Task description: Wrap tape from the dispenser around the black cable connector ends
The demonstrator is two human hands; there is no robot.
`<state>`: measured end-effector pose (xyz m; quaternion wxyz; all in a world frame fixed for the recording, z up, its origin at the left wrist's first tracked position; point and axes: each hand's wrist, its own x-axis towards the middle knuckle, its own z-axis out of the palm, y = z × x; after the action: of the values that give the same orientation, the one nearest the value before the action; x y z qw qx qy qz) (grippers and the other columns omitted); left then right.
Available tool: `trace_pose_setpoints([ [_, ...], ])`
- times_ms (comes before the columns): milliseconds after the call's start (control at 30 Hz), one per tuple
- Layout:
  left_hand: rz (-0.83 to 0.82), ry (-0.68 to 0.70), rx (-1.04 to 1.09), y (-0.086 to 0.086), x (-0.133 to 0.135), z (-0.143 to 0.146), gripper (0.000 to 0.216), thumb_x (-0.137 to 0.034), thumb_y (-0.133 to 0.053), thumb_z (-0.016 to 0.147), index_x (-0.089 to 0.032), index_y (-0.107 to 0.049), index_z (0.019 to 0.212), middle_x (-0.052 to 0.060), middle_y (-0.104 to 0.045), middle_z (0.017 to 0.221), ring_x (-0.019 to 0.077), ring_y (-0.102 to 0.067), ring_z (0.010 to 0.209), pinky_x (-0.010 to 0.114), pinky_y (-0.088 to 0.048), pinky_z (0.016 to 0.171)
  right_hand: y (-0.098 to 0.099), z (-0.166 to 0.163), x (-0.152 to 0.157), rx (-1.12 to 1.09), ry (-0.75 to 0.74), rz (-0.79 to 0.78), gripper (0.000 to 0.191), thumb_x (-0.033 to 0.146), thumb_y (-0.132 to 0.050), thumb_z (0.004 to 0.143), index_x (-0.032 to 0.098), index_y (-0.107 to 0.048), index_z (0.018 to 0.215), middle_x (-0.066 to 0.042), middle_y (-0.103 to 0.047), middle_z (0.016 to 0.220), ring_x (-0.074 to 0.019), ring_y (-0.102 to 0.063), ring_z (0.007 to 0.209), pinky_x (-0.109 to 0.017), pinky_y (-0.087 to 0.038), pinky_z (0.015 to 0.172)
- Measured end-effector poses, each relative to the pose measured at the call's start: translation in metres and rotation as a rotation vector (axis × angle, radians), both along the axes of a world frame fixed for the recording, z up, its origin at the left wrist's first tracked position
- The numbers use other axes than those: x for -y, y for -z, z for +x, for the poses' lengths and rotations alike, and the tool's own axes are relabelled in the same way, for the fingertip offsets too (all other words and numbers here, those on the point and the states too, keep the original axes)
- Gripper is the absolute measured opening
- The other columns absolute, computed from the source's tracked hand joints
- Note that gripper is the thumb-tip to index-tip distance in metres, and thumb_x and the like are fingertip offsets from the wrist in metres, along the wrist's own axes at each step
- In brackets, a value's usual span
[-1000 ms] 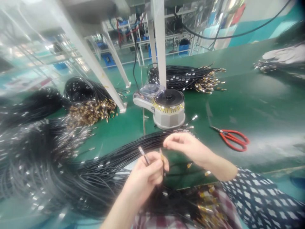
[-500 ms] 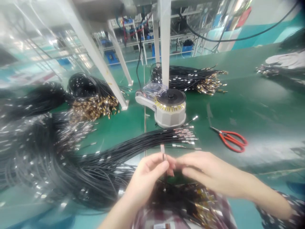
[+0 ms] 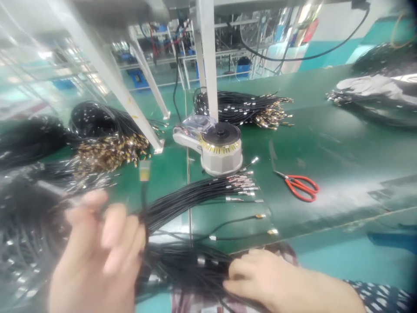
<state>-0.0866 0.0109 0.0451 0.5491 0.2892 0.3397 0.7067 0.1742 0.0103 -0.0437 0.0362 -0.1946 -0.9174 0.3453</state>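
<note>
Raised at the lower left, my left hand [image 3: 104,248] is closed, its curled fingers smeared by motion. A black cable [image 3: 143,198] stands upright at the right side of these fingers, its flat silver-and-yellow connector [image 3: 144,171] pointing up. The hand hides where they meet the cable. Low in the middle lies a thick bundle of black cables [image 3: 192,271] at the bench's near edge. My right hand [image 3: 263,278] is closed over its right end, fingertips hidden among the cables. Two loose cable ends [image 3: 260,216] lie just beyond, on the green bench.
A white round tape dispenser [image 3: 221,152] stands mid-bench behind a fanned cable bundle [image 3: 202,191]. Red-handled scissors [image 3: 301,188] lie to the right. Heaped cables [image 3: 107,152] fill the left. White frame legs [image 3: 208,65] rise from the bench. White gloves [image 3: 374,87] lie far right.
My left hand has moved left and closer to the camera, and the upright cable has shifted left too. My right hand has come down onto the near bundle. The view has swung slightly right.
</note>
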Motion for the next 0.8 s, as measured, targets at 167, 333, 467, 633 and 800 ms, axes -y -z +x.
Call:
trace_pose_setpoints([
  [167, -0.241, 0.313, -0.028, 0.024, -0.009, 0.032, 0.013, -0.033, -0.059, 0.089, -0.022, -0.065, 0.091, -0.004, -0.058, 0.048, 0.0082, -0.049, 0.033, 0.017, -0.037, 0.034, -0.053, 0.017, -0.014, -0.135, 0.160, -0.266, 0.029, 0.011, -0.054, 0.086, 0.024, -0.073, 0.103, -0.005, -0.071, 0.103, -0.0175, -0.067, 0.091, -0.026, -0.051, 0.085],
  [333, -0.286, 0.404, -0.054, 0.041, -0.004, 0.053, 0.021, -0.034, -0.061, 0.088, -0.016, -0.063, 0.077, 0.001, -0.064, 0.054, 0.0125, -0.060, 0.047, 0.023, -0.048, 0.050, -0.066, 0.007, -0.020, -0.307, 0.311, -0.122, 0.019, 0.016, -0.055, 0.090, 0.024, -0.073, 0.090, -0.002, -0.071, 0.082, -0.0142, -0.065, 0.074, -0.022, -0.052, 0.070],
  [467, -0.225, 0.437, -0.120, 0.036, -0.002, 0.045, 0.021, -0.034, -0.056, 0.091, -0.017, -0.065, 0.080, 0.001, -0.065, 0.056, 0.0135, -0.060, 0.050, 0.025, -0.047, 0.053, -0.037, -0.015, -0.043, -0.192, 0.442, 0.355, 0.026, 0.020, -0.055, 0.090, 0.018, -0.066, 0.113, -0.013, -0.067, 0.116, -0.0247, -0.061, 0.099, -0.037, -0.051, 0.083],
  [633, -0.061, 0.366, -0.591, 0.021, -0.004, 0.030, 0.016, -0.027, -0.064, 0.086, -0.018, -0.074, 0.077, 0.004, -0.065, 0.082, 0.0154, -0.059, 0.082, 0.027, -0.046, 0.078, -0.058, -0.021, -0.063, -0.054, 0.311, 0.212, 0.010, 0.022, -0.065, 0.082, 0.022, -0.073, 0.089, -0.001, -0.071, 0.069, -0.0147, -0.057, 0.061, -0.026, -0.043, 0.059],
  [800, 0.114, 0.516, -0.883, 0.006, -0.007, 0.032, 0.006, -0.022, -0.072, 0.079, -0.022, -0.078, 0.081, 0.005, -0.057, 0.090, 0.0186, -0.053, 0.095, 0.031, -0.046, 0.085, -0.071, -0.031, -0.079, -0.206, 0.263, -0.588, 0.009, 0.024, -0.066, 0.078, 0.017, -0.067, 0.072, 0.003, -0.064, 0.062, -0.0098, -0.055, 0.057, -0.020, -0.042, 0.056],
])
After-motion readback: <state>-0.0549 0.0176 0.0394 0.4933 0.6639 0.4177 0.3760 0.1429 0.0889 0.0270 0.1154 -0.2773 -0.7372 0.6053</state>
